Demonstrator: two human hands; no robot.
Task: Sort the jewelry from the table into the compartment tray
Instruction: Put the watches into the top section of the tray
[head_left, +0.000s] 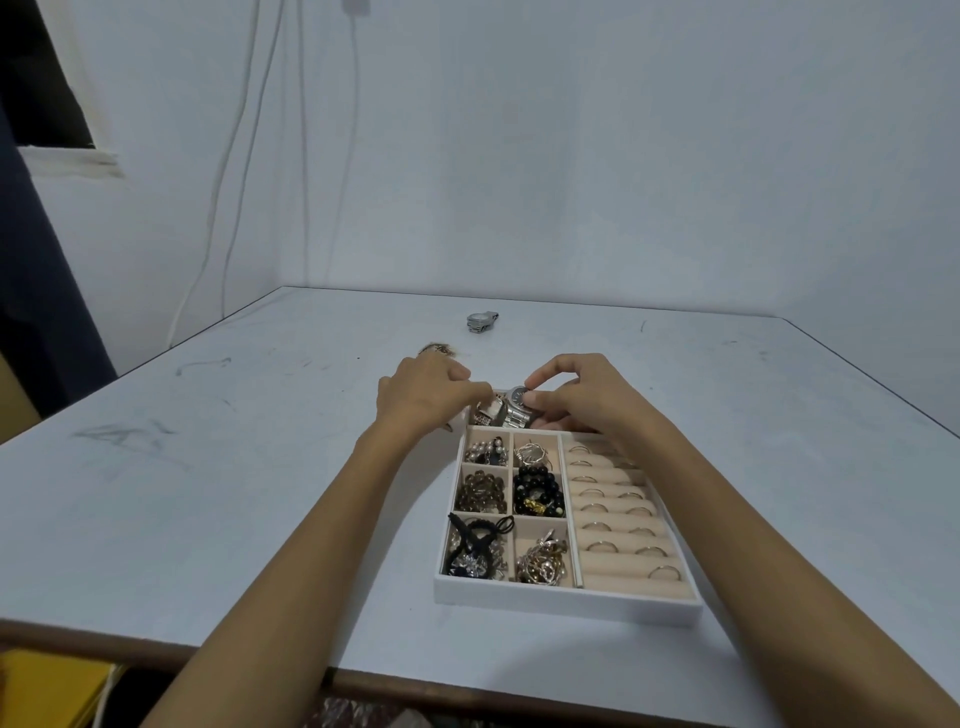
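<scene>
A white compartment tray (566, 603) with beige lining sits on the table. Its small cells hold bead bracelets, earrings and a black hair tie; its right side holds several rings on padded rolls. Over the far long compartment, my right hand (576, 395) pinches a silver wristwatch (517, 405) by its dial. My left hand (431, 395) touches the watch's band from the left, with its fingers closed on it. A second silver watch (482, 321) lies on the table beyond the tray. A small gold-brown piece (439, 349) peeks out behind my left hand.
The pale table (208, 467) ends at a brown front edge. White cables (228, 208) hang down the wall at the back left. A yellow object (47, 686) lies below the table's front left.
</scene>
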